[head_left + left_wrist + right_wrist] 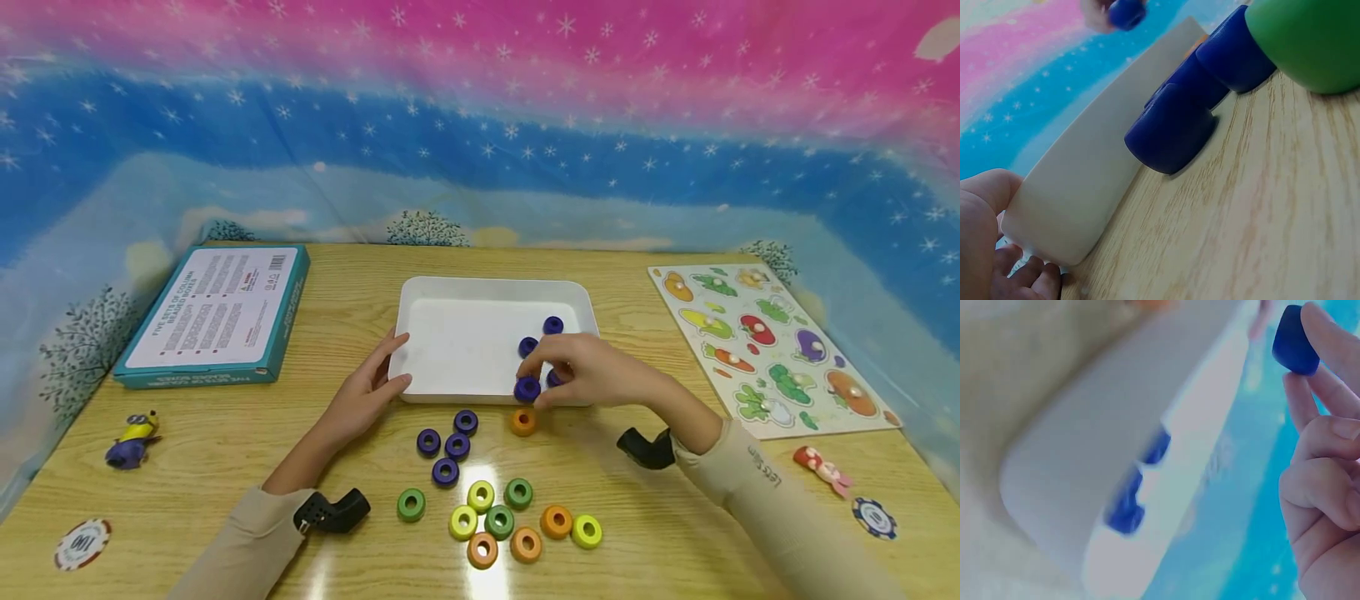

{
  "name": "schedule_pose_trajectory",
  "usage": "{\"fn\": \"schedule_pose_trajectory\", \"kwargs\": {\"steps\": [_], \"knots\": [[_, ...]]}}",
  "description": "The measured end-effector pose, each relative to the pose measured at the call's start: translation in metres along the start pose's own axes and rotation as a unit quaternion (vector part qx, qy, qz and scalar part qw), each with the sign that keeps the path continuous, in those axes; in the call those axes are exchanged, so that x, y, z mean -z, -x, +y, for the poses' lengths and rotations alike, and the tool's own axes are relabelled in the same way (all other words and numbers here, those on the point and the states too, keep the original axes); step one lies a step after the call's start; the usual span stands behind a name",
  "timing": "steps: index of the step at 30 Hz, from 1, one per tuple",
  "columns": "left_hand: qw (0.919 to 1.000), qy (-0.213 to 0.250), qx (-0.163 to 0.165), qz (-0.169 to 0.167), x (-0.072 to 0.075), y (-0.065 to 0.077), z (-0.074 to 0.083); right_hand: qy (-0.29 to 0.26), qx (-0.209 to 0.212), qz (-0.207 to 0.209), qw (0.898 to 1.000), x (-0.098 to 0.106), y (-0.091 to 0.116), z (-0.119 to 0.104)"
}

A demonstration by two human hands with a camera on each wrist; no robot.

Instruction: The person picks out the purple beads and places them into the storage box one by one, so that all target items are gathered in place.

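Wooden table (345,308) is carrying the white tray (457,342); left hand (360,396) is gripping the tray's left near corner, steadying it; right hand (600,371) is pinching one purple ring (527,389) above the near rim. Good technique: lowering it flat, clearing other purple rings (552,325) inside, then releasing.

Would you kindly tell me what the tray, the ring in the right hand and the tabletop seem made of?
The tray: probably smooth satin plastic, judging by its rounded, seamless-looking corners.
The ring in the right hand: painted wood or plastic, I can't tell which; its surface looks smooth and evenly coloured.
The tabletop: wood or wood-print laminate, showing grain and glossy reflections.
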State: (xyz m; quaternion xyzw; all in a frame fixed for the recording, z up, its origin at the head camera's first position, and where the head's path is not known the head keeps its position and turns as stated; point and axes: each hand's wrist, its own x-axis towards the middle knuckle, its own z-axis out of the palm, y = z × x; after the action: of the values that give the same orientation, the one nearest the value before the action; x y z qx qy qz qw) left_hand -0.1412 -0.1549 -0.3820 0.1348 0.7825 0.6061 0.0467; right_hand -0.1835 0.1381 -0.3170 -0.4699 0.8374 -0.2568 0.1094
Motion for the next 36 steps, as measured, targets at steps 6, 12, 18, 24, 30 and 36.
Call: {"fn": "schedule_pose_trajectory", "kwargs": {"steps": [6, 12, 18, 24, 30, 36], "knots": [[1.0, 0.002, -0.004, 0.0, 0.001, 0.0, 0.001, 0.014, -0.062, 0.043, 0.997, 0.022, -0.008, 0.026], [0.9998, -0.002, -0.021, 0.002, 0.004, -0.005, -0.023, 0.043, -0.114, 0.043, 0.992, 0.024, -0.024, 0.055], [0.9997, 0.007, -0.025, 0.001, 0.004, -0.007, -0.029, 0.055, -0.14, 0.037, 0.988, 0.02, -0.035, 0.075], [0.9997, 0.006, -0.024, 0.002, 0.003, -0.006, -0.027, 0.061, -0.138, 0.027, 0.988, 0.014, -0.043, 0.087], [0.9998, 0.005, -0.019, 0.0, 0.003, -0.005, -0.022, 0.064, -0.121, 0.011, 0.991, 0.01, -0.046, 0.088], [0.9999, 0.01, -0.014, 0.0, 0.002, -0.001, -0.005, 0.065, -0.135, 0.009, 0.989, 0.011, -0.044, 0.085]]}}
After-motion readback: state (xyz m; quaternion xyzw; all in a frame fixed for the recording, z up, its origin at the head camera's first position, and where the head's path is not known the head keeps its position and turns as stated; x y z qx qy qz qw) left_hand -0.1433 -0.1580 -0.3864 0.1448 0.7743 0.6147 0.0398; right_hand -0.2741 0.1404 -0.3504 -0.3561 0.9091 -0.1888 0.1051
